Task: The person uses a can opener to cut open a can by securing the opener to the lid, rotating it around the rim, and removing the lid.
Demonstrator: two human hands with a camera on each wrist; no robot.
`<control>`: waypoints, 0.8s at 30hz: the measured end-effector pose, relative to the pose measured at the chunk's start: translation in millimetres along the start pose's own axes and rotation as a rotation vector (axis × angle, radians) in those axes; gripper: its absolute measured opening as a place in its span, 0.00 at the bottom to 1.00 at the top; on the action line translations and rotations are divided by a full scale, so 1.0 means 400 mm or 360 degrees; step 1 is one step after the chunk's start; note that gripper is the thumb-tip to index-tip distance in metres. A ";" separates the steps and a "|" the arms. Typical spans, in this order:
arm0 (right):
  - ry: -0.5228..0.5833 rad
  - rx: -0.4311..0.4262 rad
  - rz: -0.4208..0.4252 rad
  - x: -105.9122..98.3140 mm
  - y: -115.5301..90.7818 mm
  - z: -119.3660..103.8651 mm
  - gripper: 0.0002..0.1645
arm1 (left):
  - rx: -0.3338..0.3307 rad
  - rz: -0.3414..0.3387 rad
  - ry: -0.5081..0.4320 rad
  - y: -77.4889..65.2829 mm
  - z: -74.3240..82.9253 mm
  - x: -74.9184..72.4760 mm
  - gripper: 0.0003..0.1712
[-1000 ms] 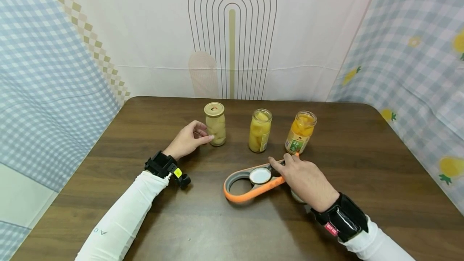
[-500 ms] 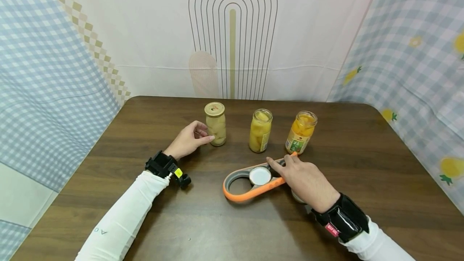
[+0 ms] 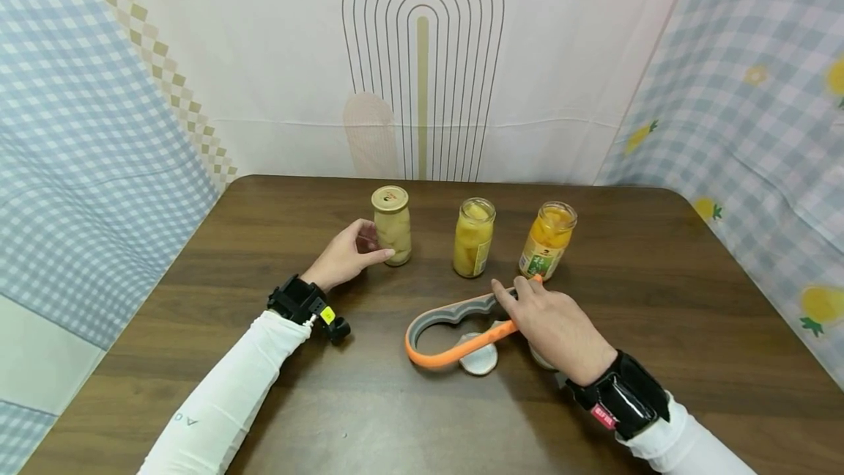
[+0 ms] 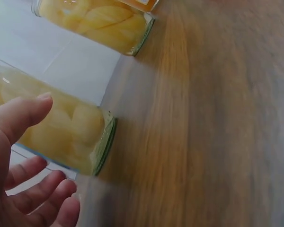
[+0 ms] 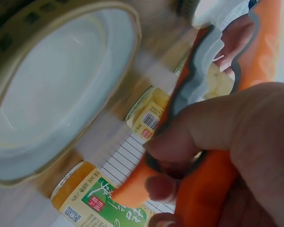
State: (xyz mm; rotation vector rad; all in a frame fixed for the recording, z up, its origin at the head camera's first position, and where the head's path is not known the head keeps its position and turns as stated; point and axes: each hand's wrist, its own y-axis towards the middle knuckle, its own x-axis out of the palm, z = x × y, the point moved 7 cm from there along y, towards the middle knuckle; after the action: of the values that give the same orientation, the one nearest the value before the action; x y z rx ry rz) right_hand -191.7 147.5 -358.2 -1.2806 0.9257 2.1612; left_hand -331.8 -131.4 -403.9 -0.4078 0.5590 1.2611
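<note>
My left hand is beside a lidded jar of pale fruit. Its thumb lies in front of the glass and the fingers are loosely bent at the left side, as the left wrist view also has it. In my right hand I grip an orange-and-grey jar opener, its rounded end pointing left. A round lid, pale side up, lies on the table, partly under the opener's lower arm. Another lid looms large in the right wrist view, mostly hidden beneath my right hand in the head view.
Two lidless jars stand to the right of the lidded one: a yellow fruit jar and an orange fruit jar with a green label. All rest on a brown wooden table. Behind it hangs a white cloth.
The pale lid that sat between the opener's arms is now lower, on the table under the lower arm. My left hand has shifted slightly right, its thumb farther across the jar.
</note>
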 end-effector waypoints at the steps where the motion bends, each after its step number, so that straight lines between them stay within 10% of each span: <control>1: -0.0007 -0.0002 0.0016 -0.001 0.001 0.000 0.30 | 0.0006 -0.0003 -0.0013 0.002 0.004 0.002 0.37; 24: 0.0033 -0.0097 0.0155 -0.009 0.017 0.001 0.19 | 0.0104 0.0104 -0.0241 0.028 0.045 0.024 0.40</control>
State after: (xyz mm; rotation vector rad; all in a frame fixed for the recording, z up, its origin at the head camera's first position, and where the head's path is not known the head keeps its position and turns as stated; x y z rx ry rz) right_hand -194.8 143.3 -352.6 -1.3140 0.9557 2.2709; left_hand -337.7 -110.4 -395.1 -0.2384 0.4864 1.3201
